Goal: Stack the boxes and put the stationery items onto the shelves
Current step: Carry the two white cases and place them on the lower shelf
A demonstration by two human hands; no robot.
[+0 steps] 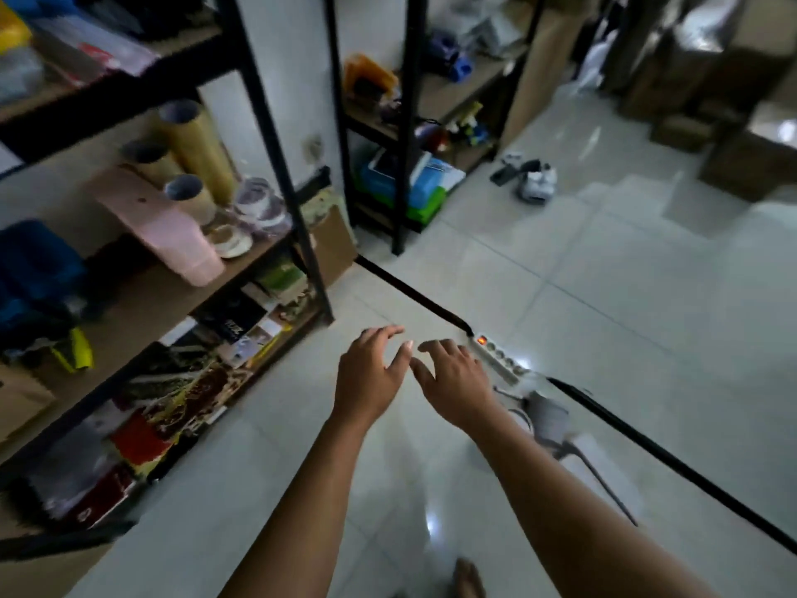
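Observation:
My left hand (371,373) and my right hand (455,379) reach out side by side over the white tiled floor, fingers spread and relaxed, holding nothing. A black-framed shelf unit (276,166) stands to the left, with paper rolls (194,144), a pink container (172,226) and a blue box (34,269) on its middle board and packs of stationery (185,381) on its bottom board. A second shelf unit (405,135) stands further back with coloured boxes (409,187). Brown cardboard boxes (733,101) are piled at the far right.
A white power strip (496,356) with a lit red switch lies on the floor just beyond my right hand, with a black cable (414,291) running along the floor. A grey plug and cord (547,420) lie beside it. Small items (530,179) sit on the floor further back.

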